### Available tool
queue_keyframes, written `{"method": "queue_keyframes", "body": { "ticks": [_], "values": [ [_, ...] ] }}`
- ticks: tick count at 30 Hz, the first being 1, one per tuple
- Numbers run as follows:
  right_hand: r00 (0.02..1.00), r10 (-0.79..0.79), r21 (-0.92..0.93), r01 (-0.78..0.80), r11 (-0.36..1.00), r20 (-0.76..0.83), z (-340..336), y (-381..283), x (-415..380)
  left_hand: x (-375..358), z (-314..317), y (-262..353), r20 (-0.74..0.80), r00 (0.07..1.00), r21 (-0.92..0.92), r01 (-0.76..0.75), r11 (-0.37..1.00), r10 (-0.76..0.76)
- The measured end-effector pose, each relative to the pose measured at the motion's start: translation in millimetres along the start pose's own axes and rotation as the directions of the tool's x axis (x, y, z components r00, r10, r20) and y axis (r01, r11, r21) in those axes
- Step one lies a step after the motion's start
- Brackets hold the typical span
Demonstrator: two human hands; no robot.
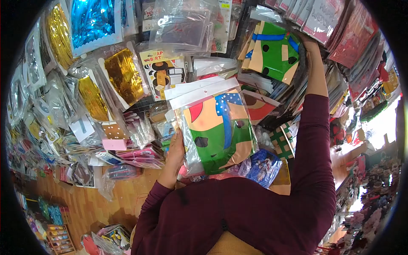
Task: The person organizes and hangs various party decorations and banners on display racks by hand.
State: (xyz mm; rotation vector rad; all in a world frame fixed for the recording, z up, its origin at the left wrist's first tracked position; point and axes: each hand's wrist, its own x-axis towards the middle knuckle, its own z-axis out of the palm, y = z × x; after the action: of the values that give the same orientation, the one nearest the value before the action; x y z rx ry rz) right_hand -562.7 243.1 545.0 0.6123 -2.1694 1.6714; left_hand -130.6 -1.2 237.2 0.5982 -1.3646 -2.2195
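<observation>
Likely light and slippery, the nearer green packet [212,134], best held by its twelve-o'clock header [187,97], is clamped by the left grip [175,146], the right grip [311,46] too hidden to tell.

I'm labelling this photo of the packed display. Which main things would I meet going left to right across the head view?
Top-left gold packet → blue foil packet → left hand → lower green packet → upper green packet → right hand → red packet.
</observation>
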Motion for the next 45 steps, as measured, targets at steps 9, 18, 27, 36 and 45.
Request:
{"method": "queue_keyframes", "body": {
  "ticks": [9, 18, 27, 36, 45],
  "values": [
    [0.953, -0.302, 0.005, 0.302, 0.953, -0.032, 5, 16, 13, -1, 18, 17, -0.019, 0.995, -0.027, 0.101, 0.994, -0.102],
    [0.934, -0.358, -0.596, 0.282, 0.751, -0.009, 4, 13, -4, 0, 25, 20, 0.013, 0.997, 0.037, 0.074, 0.997, -0.074],
    [0.918, -0.281, -0.506, 0.108, 0.856, -0.279, 7, 14, -175, 5, 23, 15, 0.01, 1.0, 0.004, -0.025, 1.0, 0.025],
    [0.872, 0.119, 0.092, -0.183, 0.979, 0.474, 65, 21, -281, 14, 37, 2, 0.17, 0.981, 0.04, -0.103, 0.994, 0.095],
    [0.932, 0.028, 0.079, -0.06, 0.995, 0.362, 55, 10, -281, 0, 35, 10, 0.135, 0.989, -0.003, 0.067, 0.998, -0.066]
  ]
}}
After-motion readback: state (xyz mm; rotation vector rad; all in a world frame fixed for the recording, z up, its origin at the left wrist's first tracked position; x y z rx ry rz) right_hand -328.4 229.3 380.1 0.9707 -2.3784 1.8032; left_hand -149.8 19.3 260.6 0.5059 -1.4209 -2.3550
